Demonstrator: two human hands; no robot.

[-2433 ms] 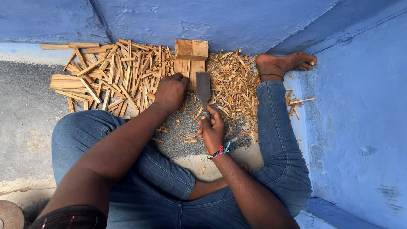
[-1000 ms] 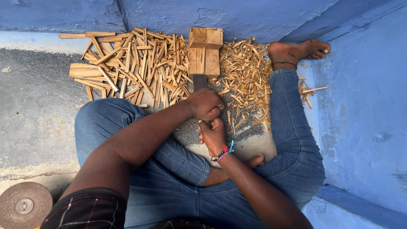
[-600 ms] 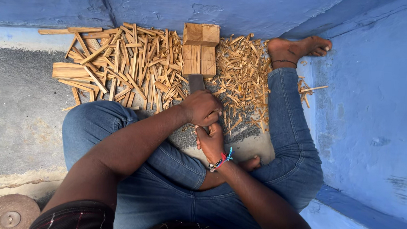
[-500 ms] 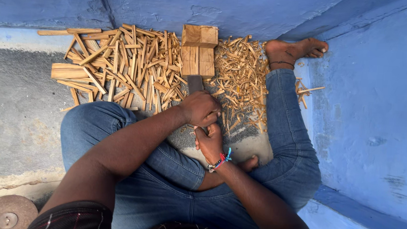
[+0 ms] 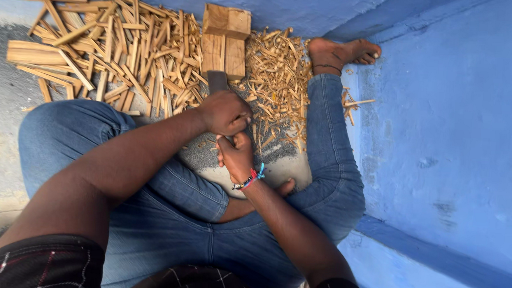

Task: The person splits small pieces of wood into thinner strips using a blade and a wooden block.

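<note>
Both hands sit close together over the floor between my knees. My left hand (image 5: 225,112) is curled into a closed fist around the handle of a dark flat blade (image 5: 216,81), whose tip points away from me toward a wooden block (image 5: 225,40). Just below and touching it, my right hand (image 5: 236,156) is pinched shut around something small that I cannot make out from here; a beaded bracelet (image 5: 250,179) rings that wrist.

Going left to right: a heap of split wooden sticks (image 5: 109,43) lies left of the blade, too many to count. I count one block, standing against the blue wall (image 5: 443,130), and one blade. Right of the block spreads a pile of thin wood shavings (image 5: 277,75), uncountable. One bare foot (image 5: 342,51) rests beyond them.
</note>
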